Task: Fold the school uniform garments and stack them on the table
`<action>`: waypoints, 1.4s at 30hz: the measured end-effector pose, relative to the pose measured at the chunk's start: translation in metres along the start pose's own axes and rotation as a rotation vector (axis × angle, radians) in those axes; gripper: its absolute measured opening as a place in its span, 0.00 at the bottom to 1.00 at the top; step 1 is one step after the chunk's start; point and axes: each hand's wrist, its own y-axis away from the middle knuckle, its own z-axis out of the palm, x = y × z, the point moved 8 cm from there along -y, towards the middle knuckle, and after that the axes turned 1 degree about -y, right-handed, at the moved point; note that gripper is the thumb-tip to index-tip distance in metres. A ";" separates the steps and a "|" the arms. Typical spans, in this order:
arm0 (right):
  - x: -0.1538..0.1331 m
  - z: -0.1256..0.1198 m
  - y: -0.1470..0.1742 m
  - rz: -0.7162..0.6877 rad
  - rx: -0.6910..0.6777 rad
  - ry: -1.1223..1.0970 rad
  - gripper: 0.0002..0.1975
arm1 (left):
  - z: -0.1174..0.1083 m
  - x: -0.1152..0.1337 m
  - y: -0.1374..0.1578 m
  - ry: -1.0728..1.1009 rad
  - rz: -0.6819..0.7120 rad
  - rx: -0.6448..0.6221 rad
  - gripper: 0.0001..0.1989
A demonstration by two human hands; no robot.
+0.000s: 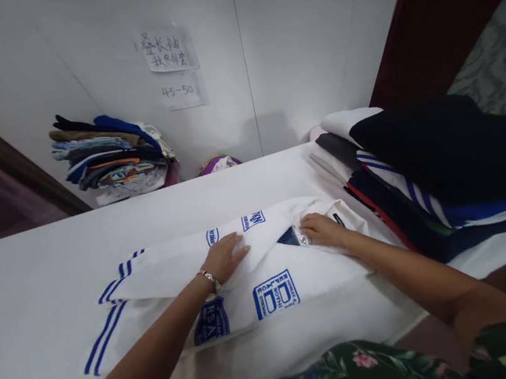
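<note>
A white long-sleeved jacket (233, 281) with blue printed patches lies spread sideways on the table. Its blue-striped cuffs point left and its collar, with a dark label, is at the right. My left hand (224, 261) rests on the sleeve near the middle, fingers stretched out and the palm down. By the collar, my right hand (322, 230) has its fingers closed on the front edge of the jacket, beside a snap button (303, 241). A dark blue patch of cloth shows in the neck opening. My right fingertips are partly hidden in the folds.
To the right stands a tall pile of folded clothes (447, 154), close to the collar. Another stack of folded clothes (114, 153) sits beyond the far edge of the white table (33, 279). A purple bundle (219, 164) lies beside it. Paper notes (170, 48) hang on the wall.
</note>
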 end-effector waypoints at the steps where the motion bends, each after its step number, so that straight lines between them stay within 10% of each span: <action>1: 0.002 -0.005 -0.002 0.014 0.028 -0.011 0.13 | -0.002 0.012 0.003 0.001 0.034 0.023 0.27; 7: 0.012 -0.005 -0.003 0.018 -0.005 0.083 0.13 | 0.014 0.062 0.010 -0.220 0.179 0.049 0.25; 23: 0.013 0.009 -0.011 0.046 -0.058 0.270 0.18 | -0.010 0.038 0.002 0.121 -0.191 0.215 0.19; 28: 0.007 0.003 -0.003 0.016 -0.008 0.214 0.13 | 0.005 0.046 0.011 -0.015 0.032 0.179 0.19; 34: 0.020 -0.043 0.004 0.023 0.376 0.111 0.14 | 0.032 0.060 0.029 -0.248 0.336 0.110 0.18; 42: 0.075 -0.029 -0.015 0.358 0.083 0.244 0.20 | -0.004 0.034 0.008 -0.085 0.120 0.079 0.26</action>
